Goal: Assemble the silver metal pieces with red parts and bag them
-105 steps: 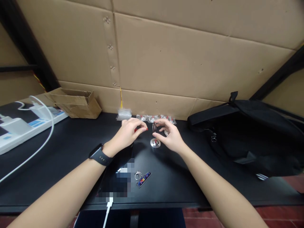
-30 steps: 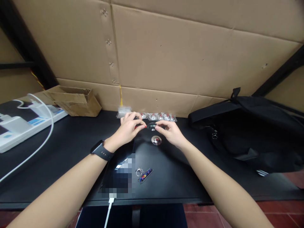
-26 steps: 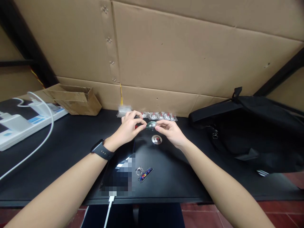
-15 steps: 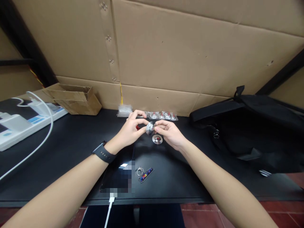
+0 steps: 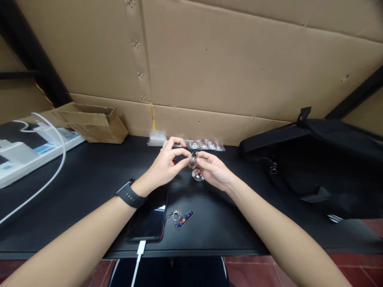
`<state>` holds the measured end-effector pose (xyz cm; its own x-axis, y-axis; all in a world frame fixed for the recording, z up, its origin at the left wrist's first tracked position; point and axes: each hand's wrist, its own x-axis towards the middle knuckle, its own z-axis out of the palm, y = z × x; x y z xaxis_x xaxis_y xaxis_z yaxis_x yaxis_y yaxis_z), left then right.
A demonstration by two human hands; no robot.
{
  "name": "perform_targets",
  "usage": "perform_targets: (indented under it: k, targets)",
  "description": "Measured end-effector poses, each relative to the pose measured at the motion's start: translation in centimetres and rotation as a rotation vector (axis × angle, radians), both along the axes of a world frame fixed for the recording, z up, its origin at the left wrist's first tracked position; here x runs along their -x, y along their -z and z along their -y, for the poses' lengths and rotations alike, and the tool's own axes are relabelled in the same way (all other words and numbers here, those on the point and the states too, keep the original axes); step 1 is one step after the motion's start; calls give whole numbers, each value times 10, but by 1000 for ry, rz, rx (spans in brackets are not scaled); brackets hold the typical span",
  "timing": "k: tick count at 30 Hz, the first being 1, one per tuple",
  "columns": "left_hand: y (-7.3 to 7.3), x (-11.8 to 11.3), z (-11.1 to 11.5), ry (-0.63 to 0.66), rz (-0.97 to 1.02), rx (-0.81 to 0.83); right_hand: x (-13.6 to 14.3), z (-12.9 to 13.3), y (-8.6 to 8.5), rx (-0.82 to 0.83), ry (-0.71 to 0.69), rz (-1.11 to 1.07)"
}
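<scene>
A small silver finger cymbal [image 5: 193,159] is pinched between my two hands above the table, tilted so that its hollow side shows. My left hand [image 5: 167,162] holds its left edge with thumb and index finger, the other fingers raised. My right hand [image 5: 214,169] grips it from the right with thumb and fingertips. Just below lies a second finger cymbal [image 5: 196,175] with a red bit at its middle, partly covered by my right fingers. Something small and red [image 5: 174,161] shows behind my left hand, mostly hidden.
Several bagged silver cymbals [image 5: 206,144] and a stack of clear bags [image 5: 157,138] lie along the cardboard wall. A phone [image 5: 146,223] on a white cable and a keychain [image 5: 184,220] are in front. An open carton [image 5: 103,127] and power strip [image 5: 42,153] stand left, a black bag [image 5: 314,167] right.
The held cymbal has turned from showing its shiny domed face to a narrower, tilted view of its hollow side. Both hands keep nearly the same place.
</scene>
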<state>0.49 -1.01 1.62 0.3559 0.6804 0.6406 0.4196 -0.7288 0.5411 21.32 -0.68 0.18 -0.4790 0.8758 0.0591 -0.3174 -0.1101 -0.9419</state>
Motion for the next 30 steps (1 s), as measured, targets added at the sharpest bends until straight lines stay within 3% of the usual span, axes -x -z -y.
perform_targets:
  k: [8,18,30]
  targets:
    - [-1,-5,6,-12,-47,-18,1,3,-4,20,-52,5]
    - [2,-10,11,-204,-86,-158,2,4,-5,-5,-64,21]
    - [2,-12,13,-195,-67,-110,3,6,-9,-8,-24,14]
